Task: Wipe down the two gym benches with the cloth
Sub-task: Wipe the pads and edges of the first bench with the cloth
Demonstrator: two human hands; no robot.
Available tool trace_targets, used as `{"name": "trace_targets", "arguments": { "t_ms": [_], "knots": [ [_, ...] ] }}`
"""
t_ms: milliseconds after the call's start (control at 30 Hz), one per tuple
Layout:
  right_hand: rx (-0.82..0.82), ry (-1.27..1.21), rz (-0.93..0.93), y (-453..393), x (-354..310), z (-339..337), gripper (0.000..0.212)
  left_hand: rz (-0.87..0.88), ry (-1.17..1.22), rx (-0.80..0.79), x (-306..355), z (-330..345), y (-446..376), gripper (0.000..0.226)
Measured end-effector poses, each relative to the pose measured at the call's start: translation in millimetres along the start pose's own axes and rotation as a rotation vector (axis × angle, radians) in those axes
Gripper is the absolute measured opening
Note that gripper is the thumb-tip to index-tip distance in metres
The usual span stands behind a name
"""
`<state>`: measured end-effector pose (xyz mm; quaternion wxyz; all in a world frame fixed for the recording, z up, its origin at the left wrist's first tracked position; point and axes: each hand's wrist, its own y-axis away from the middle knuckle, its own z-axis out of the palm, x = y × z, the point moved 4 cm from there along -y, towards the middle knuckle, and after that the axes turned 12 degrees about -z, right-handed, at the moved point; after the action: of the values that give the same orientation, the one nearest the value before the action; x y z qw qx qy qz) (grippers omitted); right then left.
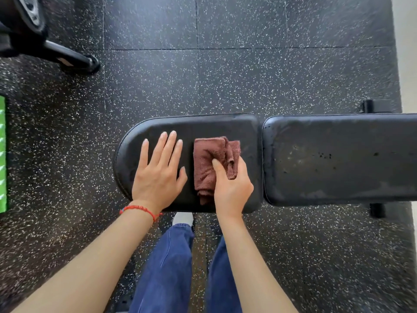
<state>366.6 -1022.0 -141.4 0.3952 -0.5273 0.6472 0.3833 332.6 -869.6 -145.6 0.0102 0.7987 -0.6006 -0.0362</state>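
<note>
A black padded gym bench [225, 125] lies crosswise, its smooth vinyl seat pad rounded at one end and split by a narrow gap from the longer back pad [338, 159], whose surface is scuffed and blotchy. On the seat pad rests a crumpled brown terry cloth [207, 163], soft and folded into uneven layers.

The left hand [159, 175] lies flat on the seat pad just beside the cloth, fingers straight and slightly spread, holding nothing; a red beaded string bracelet [141, 210] circles its wrist. The right hand [232, 186] presses on the cloth, thumb laid across the fabric and fingers curled over its edge nearest the back pad.

Around the bench spreads a dark rubber tile floor [248, 75] flecked with white. Beyond the seat pad's rounded end stands a black machine foot [72, 57], and a bright green mat [2, 154] shows at the frame edge. Blue denim legs [171, 267] stand below the bench.
</note>
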Motion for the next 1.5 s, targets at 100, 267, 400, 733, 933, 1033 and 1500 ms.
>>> {"name": "trace_targets", "arguments": {
  "t_ms": [100,267,400,733,933,1033,1500],
  "knots": [
    [0.018,-0.036,0.004,-20.5,-8.2,11.5,0.032,-0.002,0.013,0.003,0.1,-0.8,0.8,0.056],
    [-0.016,-0.003,-0.125,-66.6,-22.9,48.5,0.037,-0.003,0.008,0.034,0.0,-1.3,0.5,0.055],
    [-0.062,0.036,-0.165,-65.6,-9.5,46.7,0.043,0.006,0.001,0.061,0.5,-1.6,0.8,0.053],
    [0.133,0.186,-0.09,-104.4,35.3,-32.1,0.026,-0.009,-0.012,0.084,1.4,0.6,0.9,0.053],
    [0.093,0.141,-0.082,-95.3,30.6,-25.7,0.028,-0.006,-0.01,0.093,1.4,0.9,1.2,0.053],
    [0.038,0.106,-0.107,-82.5,23.2,-13.3,0.029,-0.005,-0.013,0.096,1.3,1.1,1.3,0.053],
    [0.055,0.124,0.023,-58.1,59.1,-62.7,0.027,-0.003,0.001,0.093,0.3,0.4,1.2,0.052]
  ]
}}
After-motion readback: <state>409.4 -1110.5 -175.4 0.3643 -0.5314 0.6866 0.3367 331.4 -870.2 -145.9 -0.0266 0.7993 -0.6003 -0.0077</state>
